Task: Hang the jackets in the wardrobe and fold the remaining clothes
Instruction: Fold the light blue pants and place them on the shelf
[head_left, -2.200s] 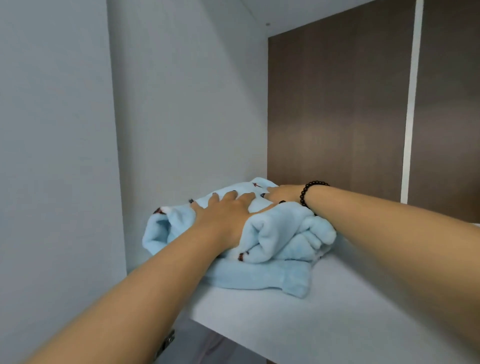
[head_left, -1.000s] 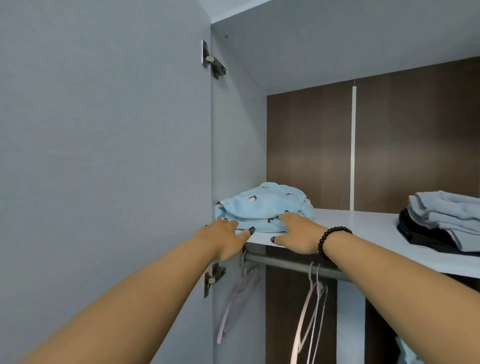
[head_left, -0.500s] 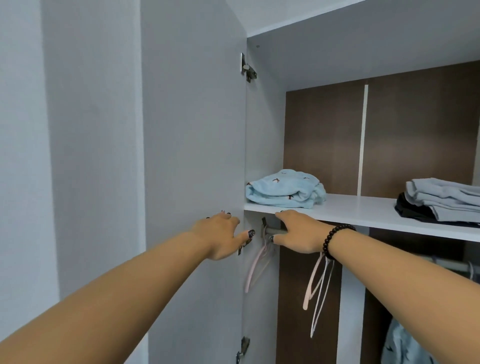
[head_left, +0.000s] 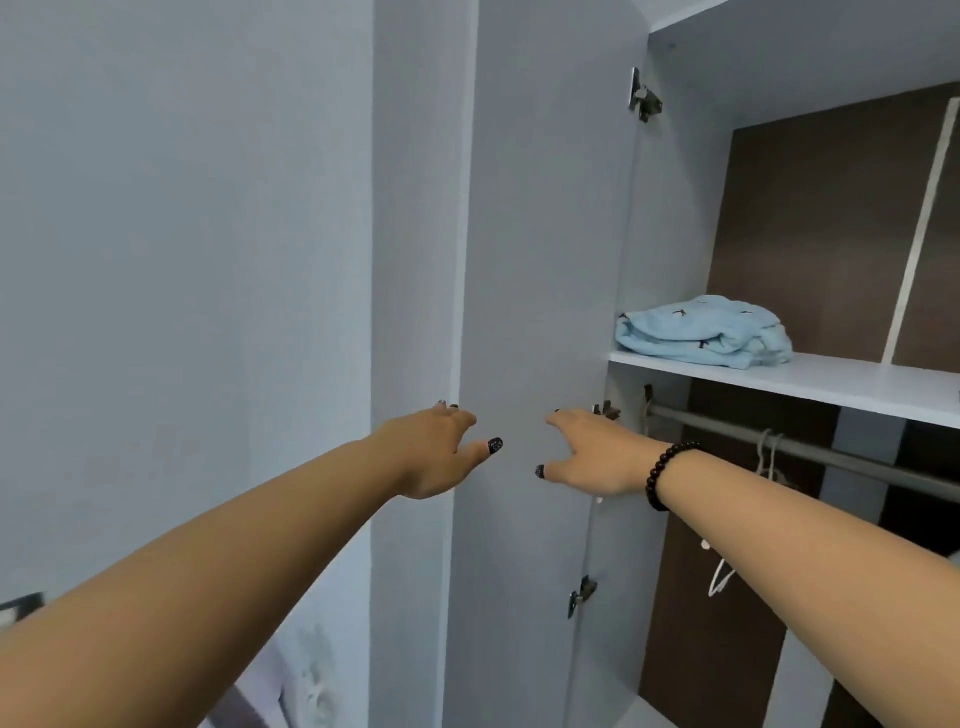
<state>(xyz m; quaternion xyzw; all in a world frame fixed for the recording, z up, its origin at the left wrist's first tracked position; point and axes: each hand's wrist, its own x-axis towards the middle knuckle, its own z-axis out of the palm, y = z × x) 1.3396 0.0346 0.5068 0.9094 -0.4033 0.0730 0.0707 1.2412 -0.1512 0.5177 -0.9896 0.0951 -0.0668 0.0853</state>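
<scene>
A folded light-blue fleece garment (head_left: 701, 332) lies at the left end of the white wardrobe shelf (head_left: 831, 379). Both my arms reach forward in front of the open grey wardrobe door (head_left: 540, 260). My left hand (head_left: 431, 452) is at the door's outer edge, its fingertips curled around that edge and the thumb spread on the panel. My right hand (head_left: 592, 452), with a black bead bracelet on the wrist, is spread against the door's inner face near the hinge side. Neither hand holds any clothing.
A metal hanging rail (head_left: 810, 452) runs under the shelf, with pale empty hangers (head_left: 769, 457) on it. Metal hinges (head_left: 644, 98) sit on the door's inner side. A plain grey wall (head_left: 182, 260) fills the left.
My hands have left the blue garment on the shelf and drawn back. The view has swung left; both hands now rest at the wardrobe door instead of the shelf edge.
</scene>
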